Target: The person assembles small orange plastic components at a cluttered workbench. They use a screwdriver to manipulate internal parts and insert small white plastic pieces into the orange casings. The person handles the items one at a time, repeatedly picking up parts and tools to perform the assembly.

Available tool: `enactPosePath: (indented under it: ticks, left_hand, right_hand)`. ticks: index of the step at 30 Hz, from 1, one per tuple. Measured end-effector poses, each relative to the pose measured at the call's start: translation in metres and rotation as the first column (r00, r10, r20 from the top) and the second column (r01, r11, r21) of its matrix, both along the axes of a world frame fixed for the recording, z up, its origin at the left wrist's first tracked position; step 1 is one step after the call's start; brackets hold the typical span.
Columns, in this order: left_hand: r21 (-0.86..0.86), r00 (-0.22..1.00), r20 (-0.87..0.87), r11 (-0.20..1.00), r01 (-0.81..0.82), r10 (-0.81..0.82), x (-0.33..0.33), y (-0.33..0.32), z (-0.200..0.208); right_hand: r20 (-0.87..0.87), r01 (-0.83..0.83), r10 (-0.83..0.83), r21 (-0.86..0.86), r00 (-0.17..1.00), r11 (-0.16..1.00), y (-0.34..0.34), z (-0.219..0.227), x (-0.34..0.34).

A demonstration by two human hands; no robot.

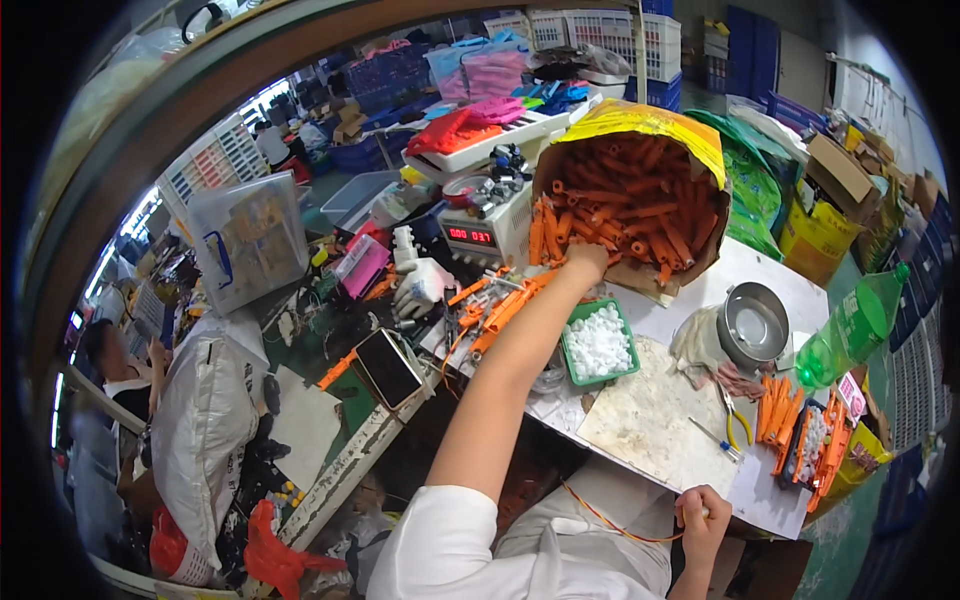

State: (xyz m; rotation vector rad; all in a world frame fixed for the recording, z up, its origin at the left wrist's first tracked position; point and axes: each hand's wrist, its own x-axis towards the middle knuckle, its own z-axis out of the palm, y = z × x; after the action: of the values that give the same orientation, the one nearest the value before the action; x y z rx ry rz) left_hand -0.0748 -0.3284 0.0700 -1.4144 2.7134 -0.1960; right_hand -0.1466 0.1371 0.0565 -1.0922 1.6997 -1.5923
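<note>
My left arm stretches across the bench, and my left hand (pixel 588 260) is at the mouth of a yellow-rimmed bag (pixel 700 135) lying on its side. Orange plastic tubes (pixel 640 190) fill this bag. My left fingers are hidden among the tubes at its lower edge, so I cannot see their grip. Near the front edge of the bench, my right hand (pixel 703 515) is closed in a fist; what it holds, if anything, does not show clearly. A thin orange-yellow wire (pixel 620 530) runs over my lap toward it. Small white pieces (pixel 600 342) fill a green tray (pixel 568 365) beside my left forearm.
A stained board (pixel 640 410) lies before me, with a screwdriver (pixel 712 438) and yellow-handled pliers (pixel 738 425). Beyond them stand a metal bowl (pixel 753 325) and a green bottle (pixel 850 335). Orange parts (pixel 778 408) lie right; a power supply (pixel 490 235) and phone (pixel 388 368) stand left.
</note>
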Motion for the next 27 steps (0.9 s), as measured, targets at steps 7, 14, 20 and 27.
enactPosePath:
  ticks: [7, 14, 20, 27]
  left_hand:
    - [-0.009, 0.998, -0.048, 0.999, 0.036, -0.037, 0.007, -0.009, -0.016]
    - [0.018, 0.861, -0.233, 0.884, 0.468, -0.451, 0.001, 0.068, 0.064]
    - [0.165, 0.240, -0.969, 0.561, 0.811, -0.061, -0.011, 0.180, 0.081]
    - [0.270, 0.129, -0.914, 0.338, 0.902, 0.385, -0.008, 0.245, 0.055]
  right_hand:
    - [0.075, -0.001, -0.004, 0.066, 0.997, 0.998, 0.001, 0.002, -0.013]
    - [0.048, -0.013, 0.010, 0.052, 0.999, 0.999, -0.002, 0.012, -0.019]
    - [-0.606, 0.270, -0.358, -0.235, 0.710, 0.934, -0.045, 0.036, -0.039]
    - [-0.803, 0.215, -0.427, -0.370, 0.416, 0.904, -0.072, 0.046, -0.056]
